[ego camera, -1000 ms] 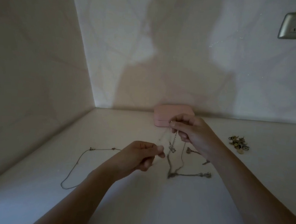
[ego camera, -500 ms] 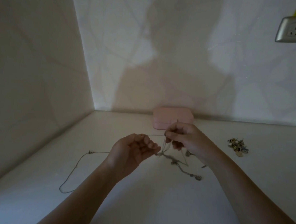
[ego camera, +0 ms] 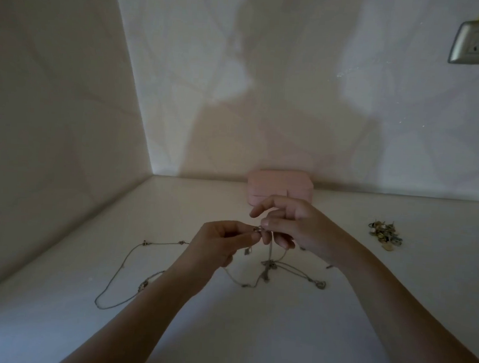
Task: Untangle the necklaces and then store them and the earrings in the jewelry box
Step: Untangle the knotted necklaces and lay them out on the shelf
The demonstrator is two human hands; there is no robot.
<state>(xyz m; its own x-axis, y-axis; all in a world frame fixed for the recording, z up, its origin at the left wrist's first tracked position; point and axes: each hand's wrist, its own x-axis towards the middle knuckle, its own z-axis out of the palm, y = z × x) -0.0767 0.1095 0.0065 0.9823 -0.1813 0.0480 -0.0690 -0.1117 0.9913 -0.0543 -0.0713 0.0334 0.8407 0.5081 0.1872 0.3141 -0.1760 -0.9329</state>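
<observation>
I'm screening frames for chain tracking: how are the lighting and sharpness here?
Head view: dim, lit from behind; the person's shadow falls across the back wall and closed pink jewelry box; wide-angle distortion slants the wall corner; thin silver necklace chains show faintly; the earring pile is soft.

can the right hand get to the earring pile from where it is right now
Probably yes, once freed. Only bare counter lies between the right hand and the earrings to its right. But it pinches the tangled necklaces along with the left hand, so it would have to let go first.
</observation>
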